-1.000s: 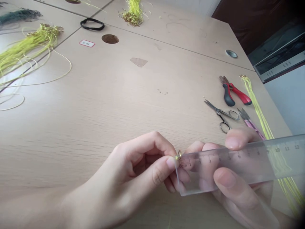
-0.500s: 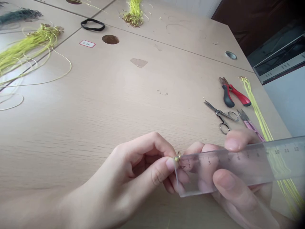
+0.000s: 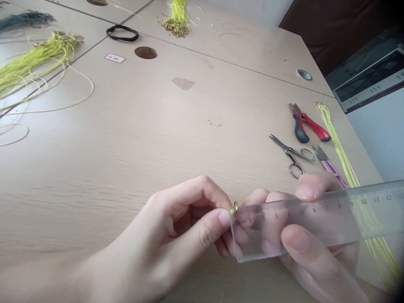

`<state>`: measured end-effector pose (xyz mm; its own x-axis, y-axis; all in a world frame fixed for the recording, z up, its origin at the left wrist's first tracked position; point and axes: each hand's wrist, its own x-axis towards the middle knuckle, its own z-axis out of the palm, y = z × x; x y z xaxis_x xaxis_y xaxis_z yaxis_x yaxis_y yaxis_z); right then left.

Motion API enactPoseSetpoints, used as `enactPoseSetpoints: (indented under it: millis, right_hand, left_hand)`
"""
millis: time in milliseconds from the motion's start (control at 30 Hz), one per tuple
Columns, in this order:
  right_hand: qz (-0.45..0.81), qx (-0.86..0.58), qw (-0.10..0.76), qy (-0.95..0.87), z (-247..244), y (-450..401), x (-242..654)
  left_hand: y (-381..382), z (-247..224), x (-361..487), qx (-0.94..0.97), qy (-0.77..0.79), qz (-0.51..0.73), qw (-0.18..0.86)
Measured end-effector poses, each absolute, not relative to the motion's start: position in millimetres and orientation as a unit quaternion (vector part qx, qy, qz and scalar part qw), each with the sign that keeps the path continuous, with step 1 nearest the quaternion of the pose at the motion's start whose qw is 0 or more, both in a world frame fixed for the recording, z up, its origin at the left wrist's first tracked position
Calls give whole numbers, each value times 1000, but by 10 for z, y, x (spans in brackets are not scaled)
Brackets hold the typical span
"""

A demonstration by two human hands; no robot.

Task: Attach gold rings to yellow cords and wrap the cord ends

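Between thumb and index finger, my left hand (image 3: 186,235) pinches a small gold ring fitting (image 3: 235,208) with a bit of yellow at its base. The fitting sits at the zero end of a clear plastic ruler (image 3: 261,244), against its upper corner. My right hand (image 3: 312,248) grips the ruler, thumb on the front face and a fingertip over the upper edge; other fingers show through from behind. The ruler's centimetre scale runs along its upper edge and tilts slightly up to the right. Any cord running from the fitting is hidden by my fingers.
Scissors (image 3: 290,152), red-and-black pliers (image 3: 304,122) and pink thread snips (image 3: 330,166) lie at right, beside yellow cords (image 3: 339,145). Yellow cord bundles lie at left (image 3: 41,59) and at the back (image 3: 176,19). A black band (image 3: 122,33) and a small label (image 3: 115,58) are near a table hole (image 3: 145,52).
Both hands keep their hold on the fitting and the ruler. The view has shifted very slightly; the fitting stays at the ruler's zero end.
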<state>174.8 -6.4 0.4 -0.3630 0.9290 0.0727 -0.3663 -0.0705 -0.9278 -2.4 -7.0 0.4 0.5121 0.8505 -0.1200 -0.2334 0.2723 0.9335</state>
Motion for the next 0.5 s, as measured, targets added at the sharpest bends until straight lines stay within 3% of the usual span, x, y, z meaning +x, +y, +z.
enactPoseSetpoints:
  millis: [500]
  right_hand:
    - [621,-328,502,-506,-43,-73,1771]
  left_hand:
    - [-61,-6,-8,466,322,376,733]
